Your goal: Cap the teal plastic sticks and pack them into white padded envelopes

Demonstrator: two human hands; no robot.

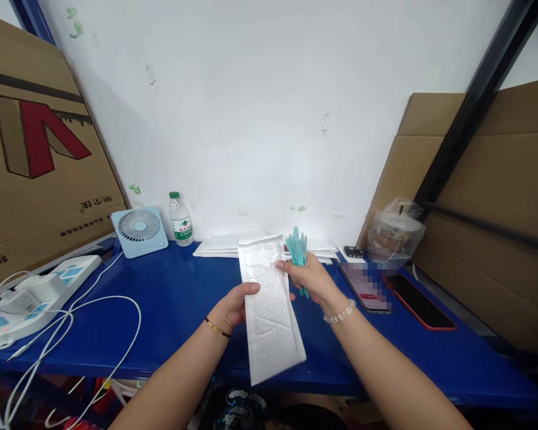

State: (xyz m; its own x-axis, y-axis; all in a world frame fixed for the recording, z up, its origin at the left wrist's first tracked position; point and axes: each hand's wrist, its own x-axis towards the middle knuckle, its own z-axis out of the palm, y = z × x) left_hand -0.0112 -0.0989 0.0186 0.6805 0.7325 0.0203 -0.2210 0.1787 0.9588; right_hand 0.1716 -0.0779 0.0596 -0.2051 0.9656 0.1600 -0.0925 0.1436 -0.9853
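Observation:
My left hand point(240, 303) is closed on the left edge of a white padded bubble mailer point(271, 322), thumb on its front face. At the mailer's upper right, my right hand point(307, 278) pinches the edge with its thumb in front. The same hand holds a bundle of thin teal strips point(297, 246), whose ends stick out above and below its fingers; what exactly they are I cannot make out. A second layer shows along the mailer's lower right side, perhaps another mailer behind. The mailer hangs upright, slightly tilted, over the blue table's point(188, 310) front part.
More flat white mailers point(219, 243) lie against the wall. Left are a light blue fan point(140, 230), a water bottle point(180, 221), and a power strip point(72, 272) with loose white cables. Right are two phones point(363, 286), a bagged drink cup point(394, 233) and cardboard point(497, 239).

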